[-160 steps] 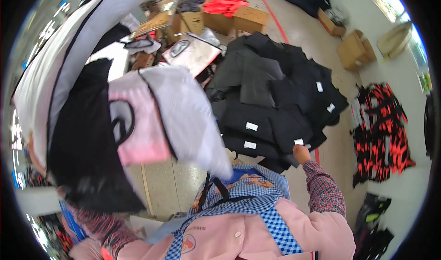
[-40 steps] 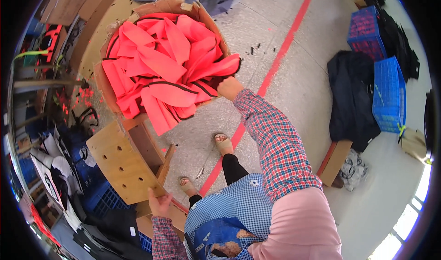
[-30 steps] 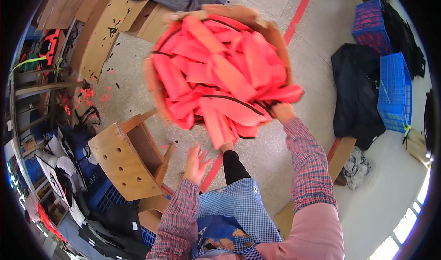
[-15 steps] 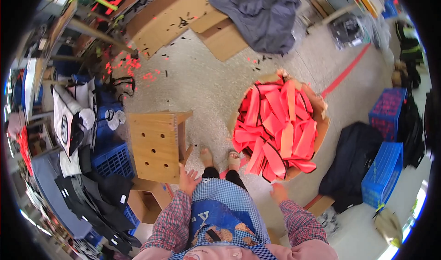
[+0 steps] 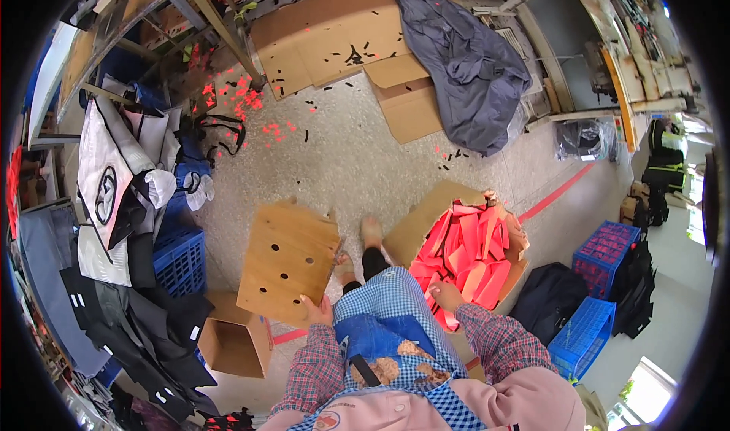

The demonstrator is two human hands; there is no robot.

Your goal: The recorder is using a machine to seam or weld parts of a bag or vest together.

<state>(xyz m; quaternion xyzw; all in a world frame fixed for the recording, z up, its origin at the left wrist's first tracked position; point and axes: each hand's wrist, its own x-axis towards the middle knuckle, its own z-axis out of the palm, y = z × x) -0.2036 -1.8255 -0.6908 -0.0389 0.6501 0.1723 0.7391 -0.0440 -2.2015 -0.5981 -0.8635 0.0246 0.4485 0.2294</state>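
Observation:
My left hand (image 5: pixel 316 311) is closed on the near right corner of a wooden stool (image 5: pixel 283 260), its thumb on top. The stool's seat is a flat board with several round holes. My right hand (image 5: pixel 447 295) is at the near left side of a cardboard box (image 5: pixel 414 219), against the red strips (image 5: pixel 475 256) heaped in it. Its fingers are drawn together; whether they hold a strip or the box edge is hidden. The strips are bright red-pink, some with dark edges.
An open cardboard box (image 5: pixel 237 345) and a blue crate (image 5: pixel 180 262) stand left of the stool. Blue crates (image 5: pixel 582 336) and dark cloth (image 5: pixel 549 298) lie to the right. Ahead are flattened cardboard (image 5: pixel 319 39), a grey cover (image 5: pixel 468 73) and scattered red and black scraps (image 5: pixel 243 100).
My left hand has taken hold of the stool, which now stands at an angle. My right hand has reached forward to the strips. My feet have shifted, and the view has turned.

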